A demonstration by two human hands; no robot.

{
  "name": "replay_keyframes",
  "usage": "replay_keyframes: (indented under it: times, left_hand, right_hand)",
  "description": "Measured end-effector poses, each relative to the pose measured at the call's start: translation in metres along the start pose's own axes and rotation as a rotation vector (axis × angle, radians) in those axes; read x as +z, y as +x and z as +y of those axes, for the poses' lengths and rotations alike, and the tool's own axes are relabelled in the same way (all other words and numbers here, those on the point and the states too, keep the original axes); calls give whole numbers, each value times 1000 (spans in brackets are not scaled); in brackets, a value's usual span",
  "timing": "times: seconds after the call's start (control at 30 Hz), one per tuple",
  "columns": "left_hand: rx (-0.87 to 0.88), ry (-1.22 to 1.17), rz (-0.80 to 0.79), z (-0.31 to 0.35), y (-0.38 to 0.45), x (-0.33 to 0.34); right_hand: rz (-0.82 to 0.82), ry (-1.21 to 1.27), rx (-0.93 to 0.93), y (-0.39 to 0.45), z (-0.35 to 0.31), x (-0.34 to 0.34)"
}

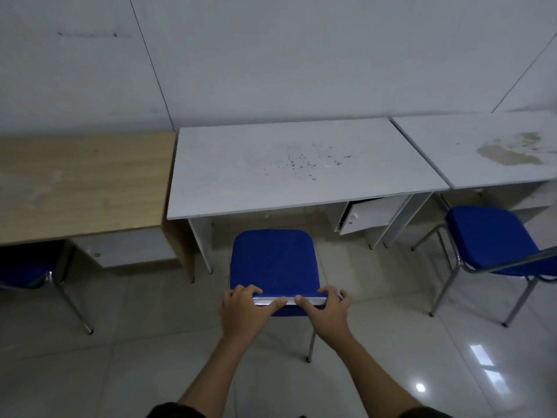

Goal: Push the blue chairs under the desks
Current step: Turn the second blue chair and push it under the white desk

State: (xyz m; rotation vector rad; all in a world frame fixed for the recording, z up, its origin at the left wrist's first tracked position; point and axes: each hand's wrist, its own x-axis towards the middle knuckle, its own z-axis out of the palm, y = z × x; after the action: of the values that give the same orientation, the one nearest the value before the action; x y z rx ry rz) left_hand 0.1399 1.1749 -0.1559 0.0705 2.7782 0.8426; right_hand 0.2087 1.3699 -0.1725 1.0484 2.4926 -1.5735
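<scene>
A blue chair (273, 260) stands in front of the middle white desk (295, 164), its seat just short of the desk's front edge. My left hand (245, 306) and my right hand (327, 309) both grip the top of its backrest, thumbs on the near side. A second blue chair (494, 239) stands turned at an angle before the right white desk (482, 152). A third blue chair (24, 267) sits partly under the wooden desk (81, 182) at the left; only its near part shows.
The three desks stand side by side against a white wall. Under the middle desk, at its right, a small cabinet door (366, 217) hangs ajar. A drawer unit (126, 247) hangs beneath the wooden desk. The floor is glossy tile.
</scene>
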Motion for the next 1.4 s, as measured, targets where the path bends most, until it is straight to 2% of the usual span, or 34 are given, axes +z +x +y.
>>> replay_keyframes:
  times: [0.1,0.27,0.43,0.67,1.4]
  left_hand:
    - [-49,-21,39,38,-13,29]
    - [-118,-91,39,52,-11,47]
    - [-93,-263,105,42,-3,52]
    - [-102,-295,76,48,39,43]
    - [-94,-301,123,86,268,7]
  right_hand:
    - [-70,-19,-54,27,10,-44]
    - [-232,-141,-63,48,19,-75]
    - [-209,-106,-80,54,22,-68]
    - [-224,-90,-74,92,0,-60]
    - [-246,-95,-47,292,-116,-14]
